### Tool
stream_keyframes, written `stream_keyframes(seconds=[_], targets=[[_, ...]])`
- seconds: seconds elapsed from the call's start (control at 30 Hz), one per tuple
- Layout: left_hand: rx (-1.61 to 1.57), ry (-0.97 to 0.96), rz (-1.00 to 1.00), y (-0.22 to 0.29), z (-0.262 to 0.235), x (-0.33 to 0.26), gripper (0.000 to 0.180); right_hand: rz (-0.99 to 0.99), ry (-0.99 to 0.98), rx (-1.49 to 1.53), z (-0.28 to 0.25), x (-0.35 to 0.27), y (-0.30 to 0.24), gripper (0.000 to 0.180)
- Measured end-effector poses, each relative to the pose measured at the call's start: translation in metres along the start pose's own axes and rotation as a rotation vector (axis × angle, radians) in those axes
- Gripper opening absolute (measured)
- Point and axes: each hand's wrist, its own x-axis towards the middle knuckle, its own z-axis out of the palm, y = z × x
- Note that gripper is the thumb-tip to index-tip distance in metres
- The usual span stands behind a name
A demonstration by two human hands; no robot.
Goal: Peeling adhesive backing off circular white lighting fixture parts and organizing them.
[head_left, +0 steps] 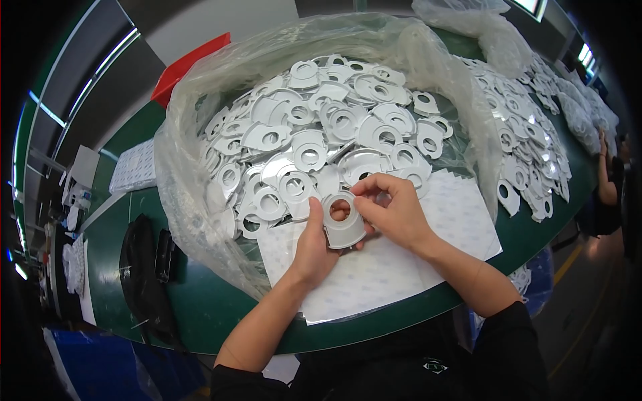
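My left hand (313, 250) holds a white plastic part (346, 235) upright, with the thumb along its left edge and fingers behind it. The part is flat, with a round hole at the top and a wider curved lower end. My right hand (396, 212) is pinched closed at the part's upper right rim; whatever lies between thumb and forefinger is hidden. Under both hands lie white sheets (401, 271) with faint printed marks. Just beyond, a large heap of similar white plastic parts (309, 157) fills an open clear plastic bag (194, 200).
A green table (107, 257) carries everything. To the left are a black cloth-like item (144, 281) and a stack of white sheets (134, 166). A red bin (190, 67) stands behind the bag. More parts (525, 134) are heaped at right, near another person's arm (606, 177).
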Motion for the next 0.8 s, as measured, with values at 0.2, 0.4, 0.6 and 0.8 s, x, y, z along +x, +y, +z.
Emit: stream_keyframes(seconds=[0.2,0.4,0.6,0.8], targets=[[0.139,0.0,-0.005,-0.004,0.0,-0.001,0.074,0.086,0.011,-0.048,-0.002,0.0,-0.007,0.012],[0.207,-0.039,0.003,-0.001,0.011,-0.002,0.073,0.045,0.108,-0.23,0.001,-0.003,-0.002,0.027],[0.171,0.0,-0.016,-0.003,0.006,-0.003,0.074,-0.25,0.195,-0.775,0.005,-0.011,-0.013,0.037],[0.061,0.003,-0.029,0.001,0.003,0.001,0.072,-0.246,0.01,-0.696,-0.011,-0.012,-0.022,0.028]])
